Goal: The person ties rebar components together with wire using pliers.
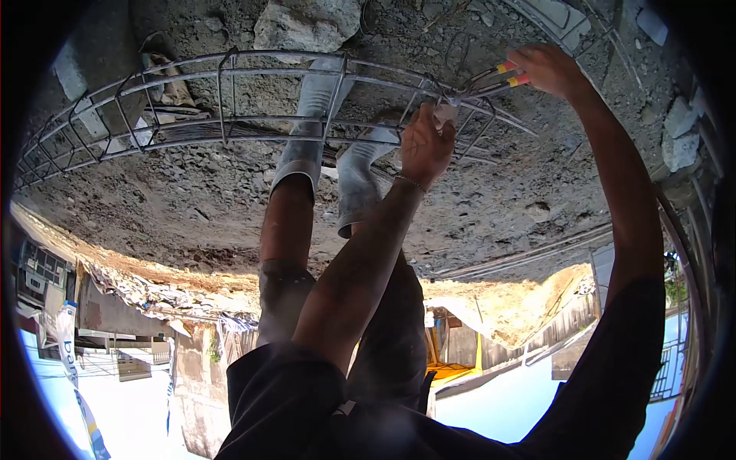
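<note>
My right hand point(546, 69) is closed around the red and yellow handles of a pair of pincers point(491, 86). The head of the pincers meets a crossing of bars on a long rebar cage point(222, 96). Right below that crossing, my left hand point(426, 147) is closed with its fingers bent against the bars. A pale patch shows at its fingertips, and what they pinch cannot be made out. The cage curves across the view in front of my grey rubber boots point(307, 115), its thin stirrups spaced along the long bars.
Rubble and broken concrete cover the ground point(491, 184), with a large concrete chunk point(307, 27) beyond the cage. More blocks point(680, 134) lie at the right. Long bars point(529, 253) stretch behind my legs. Walls, a yellow structure point(452, 368) and sky appear inverted at the bottom.
</note>
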A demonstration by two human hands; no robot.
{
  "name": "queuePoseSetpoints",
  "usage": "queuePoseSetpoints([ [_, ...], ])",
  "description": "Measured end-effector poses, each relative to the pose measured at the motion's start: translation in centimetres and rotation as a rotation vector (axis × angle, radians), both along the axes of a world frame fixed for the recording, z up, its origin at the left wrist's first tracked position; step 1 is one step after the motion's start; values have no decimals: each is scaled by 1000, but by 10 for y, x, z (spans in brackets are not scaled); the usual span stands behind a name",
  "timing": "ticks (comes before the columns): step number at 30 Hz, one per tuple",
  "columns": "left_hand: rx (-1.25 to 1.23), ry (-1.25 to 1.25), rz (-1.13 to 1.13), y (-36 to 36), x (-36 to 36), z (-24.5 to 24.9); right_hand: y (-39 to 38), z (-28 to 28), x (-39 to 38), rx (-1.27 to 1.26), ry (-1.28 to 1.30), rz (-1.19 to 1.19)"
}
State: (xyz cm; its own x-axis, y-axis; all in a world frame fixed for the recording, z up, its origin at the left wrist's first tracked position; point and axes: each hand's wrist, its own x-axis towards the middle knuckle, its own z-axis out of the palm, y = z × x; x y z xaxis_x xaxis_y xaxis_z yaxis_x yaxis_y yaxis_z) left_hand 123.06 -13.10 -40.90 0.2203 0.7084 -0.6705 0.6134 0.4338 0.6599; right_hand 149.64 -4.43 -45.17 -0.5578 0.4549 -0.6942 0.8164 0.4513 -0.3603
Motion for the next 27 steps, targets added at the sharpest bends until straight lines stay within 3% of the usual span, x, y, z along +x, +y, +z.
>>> queuePoseSetpoints([
  [1, 180, 112, -68, -4, 2, 2, -3, 1, 2, 3, 2, -1],
  [2, 184, 114, -70, 5, 7, 16, -7, 4, 3, 45, -7, 3],
  [4, 507, 152, -135, 42, 29, 62, -13, 20, 2, 83, -13, 10],
  [6, 514, -122, -194, 66, 61, 53, -10, 50, -5, 282, 37, -7],
  [8, -86, -220, -620, 106, 96, 9, -6, 84, -6, 264, -7, -3],
  [9, -81, -224, -624, 108, 99, 4, -5, 91, -7, 239, -46, -11],
  [11, -132, -273, -843, 105, 95, -1, -12, 95, -12, 306, -59, -4],
  [12, 35, -294, -736, 94, 87, 0, -9, 105, -23, 263, -102, -29],
  [15, 179, -214, -679, 74, 76, 8, 8, 131, -39, 124, -121, -130],
  [17, 225, -214, -705, 63, 74, 8, 32, 140, -38, -745, -328, -330],
  [18, 297, -272, -695, 61, 73, 9, 38, 141, -33, -1041, -318, -611],
  [19, 376, -331, -686, 62, 72, 10, 35, 140, -29, -1044, -327, -609],
  [21, 396, -342, -711, 56, 71, 9, 21, 133, -19, -1462, -249, -1198],
  [23, 413, -347, -732, 57, 69, 10, 18, 141, -32, -1285, -291, -904],
  [25, 359, -376, -618, 66, 64, 23, -5, 147, -42, -531, -253, -351],
  [26, 177, -345, -667, 69, 67, 26, 0, 156, -55, -317, -312, -302],
  [27, 176, -348, -666, 72, 68, 28, 2, 158, -63, -319, -315, -301],
])
